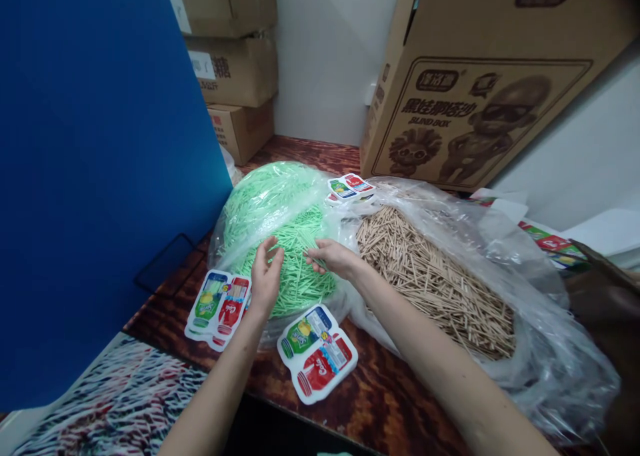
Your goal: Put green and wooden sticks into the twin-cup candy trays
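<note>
A clear plastic bag full of thin green sticks (300, 286) lies open on the table. Over its mouth is my left hand (267, 273), thumb and fingers apart and nothing held. My right hand (333, 257) is at the same pile, its fingers curled together around a few green sticks; exactly how many is hidden. Near my left wrist rests a blister pack (219, 309) printed with green and red drink bottles; it has sticks behind its clear windows. A similar pack (319, 354) lies between my forearms. More such packs (350, 187) sit on top of the bags.
Right of the green pile, another plastic bag holds brown sticks (435, 283). A large printed carton (465, 96) stands behind, with stacked cardboard boxes (233, 69) at back left. A blue panel (100, 176) borders the left side, near a black wire frame (167, 263).
</note>
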A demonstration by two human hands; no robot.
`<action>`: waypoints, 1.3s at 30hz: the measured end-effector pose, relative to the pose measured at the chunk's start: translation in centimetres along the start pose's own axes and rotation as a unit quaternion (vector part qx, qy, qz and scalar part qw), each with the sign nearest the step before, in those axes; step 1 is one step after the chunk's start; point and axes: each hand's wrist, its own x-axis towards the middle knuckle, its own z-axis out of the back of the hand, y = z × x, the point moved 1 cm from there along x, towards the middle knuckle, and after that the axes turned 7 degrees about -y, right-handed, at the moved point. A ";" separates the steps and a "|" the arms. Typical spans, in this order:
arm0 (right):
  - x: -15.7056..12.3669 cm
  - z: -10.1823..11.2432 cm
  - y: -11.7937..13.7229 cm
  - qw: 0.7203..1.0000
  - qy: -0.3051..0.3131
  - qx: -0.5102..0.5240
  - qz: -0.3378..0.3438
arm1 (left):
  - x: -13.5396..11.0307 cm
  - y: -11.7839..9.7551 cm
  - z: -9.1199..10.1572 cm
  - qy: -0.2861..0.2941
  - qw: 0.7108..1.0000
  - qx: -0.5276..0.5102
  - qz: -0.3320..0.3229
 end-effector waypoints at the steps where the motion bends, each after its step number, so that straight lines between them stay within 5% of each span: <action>1: -0.3 -0.2 -0.2 1.000 0.013 0.016 -0.006 | 0.5 0.2 -0.8 0.001 1.000 -0.024 0.010; 5: 0.1 -1.5 -1.3 0.996 0.051 0.071 -0.032 | 1.7 0.9 -4.1 0.057 0.995 -0.074 0.022; 9: 1.8 -2.1 -2.0 0.997 0.015 0.079 -0.019 | 2.3 1.6 -6.6 0.078 0.993 -0.083 0.044; 18: 1.9 1.6 -0.7 0.989 -0.110 0.081 0.050 | 5.3 -0.1 -4.1 0.055 0.998 0.025 -0.006; 23: -1.1 -0.2 -1.8 0.986 0.024 0.159 0.039 | 3.4 -2.0 -4.5 0.059 0.990 0.093 -0.093; 25: -1.8 -1.3 -2.7 0.978 0.072 0.194 0.024 | 2.2 -2.3 -5.3 0.107 0.977 0.134 -0.129; 29: -3.2 -2.0 -3.7 0.976 0.064 0.208 0.003 | 0.0 -2.5 -6.0 0.228 0.950 0.173 -0.123; 32: -6.4 -1.2 -4.5 0.980 0.009 0.196 0.043 | -1.9 -3.2 -4.5 0.230 0.950 0.133 -0.162; 35: -11.4 -0.5 -6.9 0.974 -0.137 0.106 0.145 | -4.5 -2.8 -1.8 0.206 0.958 0.109 -0.170; 39: -16.3 -1.7 -12.5 0.943 -0.292 0.010 0.156 | -8.5 0.0 1.1 0.210 0.937 0.232 -0.157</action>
